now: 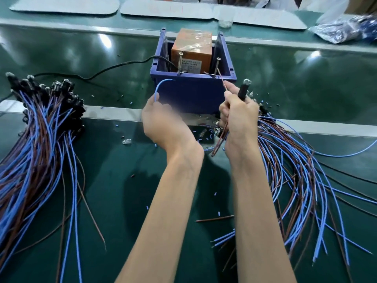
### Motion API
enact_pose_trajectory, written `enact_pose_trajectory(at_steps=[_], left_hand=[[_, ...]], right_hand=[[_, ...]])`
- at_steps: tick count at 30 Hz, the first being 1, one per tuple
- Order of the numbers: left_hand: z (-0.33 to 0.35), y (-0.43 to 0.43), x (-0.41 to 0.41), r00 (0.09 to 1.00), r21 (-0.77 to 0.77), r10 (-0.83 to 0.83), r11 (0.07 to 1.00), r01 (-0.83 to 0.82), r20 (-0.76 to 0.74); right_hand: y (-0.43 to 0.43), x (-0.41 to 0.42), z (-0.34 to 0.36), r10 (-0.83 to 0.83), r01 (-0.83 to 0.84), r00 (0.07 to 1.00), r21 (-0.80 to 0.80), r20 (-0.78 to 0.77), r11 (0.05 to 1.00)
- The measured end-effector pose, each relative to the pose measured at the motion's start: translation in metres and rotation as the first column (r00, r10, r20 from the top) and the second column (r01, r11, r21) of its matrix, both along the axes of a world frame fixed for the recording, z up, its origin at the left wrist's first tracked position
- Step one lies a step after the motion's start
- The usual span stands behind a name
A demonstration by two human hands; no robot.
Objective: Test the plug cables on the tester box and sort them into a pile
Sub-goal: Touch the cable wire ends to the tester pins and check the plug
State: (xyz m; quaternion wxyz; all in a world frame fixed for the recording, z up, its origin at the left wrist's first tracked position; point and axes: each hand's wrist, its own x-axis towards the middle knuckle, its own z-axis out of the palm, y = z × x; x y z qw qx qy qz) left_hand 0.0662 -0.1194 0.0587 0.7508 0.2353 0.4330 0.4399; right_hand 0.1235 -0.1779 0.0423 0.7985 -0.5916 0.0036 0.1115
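Though the tester box bears a label, its writing is illegible.

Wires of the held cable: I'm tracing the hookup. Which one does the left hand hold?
The blue wire, arcing from the left hand to the tester box rim; the brown wire runs from the right hand, which also grips the black plug.

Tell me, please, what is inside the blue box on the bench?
The blue box holds an orange taped unit, two upright metal pins in front of it, and a black cord entering from the left. Its front wall hides the floor.
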Motion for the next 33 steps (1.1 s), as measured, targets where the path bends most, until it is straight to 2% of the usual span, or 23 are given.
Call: enact_pose_trajectory(at_steps=[4, 10, 16, 19, 23, 33], left_hand=[[-0.001, 0.005, -0.004, 0.996, 0.034, 0.05, 0.998, -0.052, 0.074], [0.0, 0.007, -0.006, 0.994, 0.108, -0.073, 0.992, 0.065, 0.076], [0.004, 0.003, -0.005, 0.983, 0.18, 0.011, 0.983, -0.045, 0.185], [-0.001, 0.003, -0.001, 0.99, 0.136, -0.131, 0.983, 0.122, 0.056], [-0.007, 0.004, -0.002, 0.941, 0.052, -0.329, 0.941, 0.333, -0.074], [-0.005, 0.007, -0.004, 0.883, 0.05, -0.443, 0.889, 0.455, -0.157]], right_hand=[[0.001, -0.001, 0.0, 0.029, -0.029, 1.0, 0.005, -0.005, 1.0], [-0.003, 0.0, 0.005, 0.039, -0.04, 0.999, 0.027, 0.017, 0.999], [-0.006, 0.0, 0.007, 0.028, -0.027, 0.999, -0.028, 0.015, 0.999], [-0.006, 0.0, 0.009, 0.025, -0.025, 0.999, -0.032, 0.022, 0.999], [-0.007, 0.0, 0.008, 0.025, -0.023, 0.999, -0.035, 0.048, 0.999], [-0.008, 0.001, 0.005, 0.101, -0.097, 0.994, -0.105, 0.037, 0.99]])
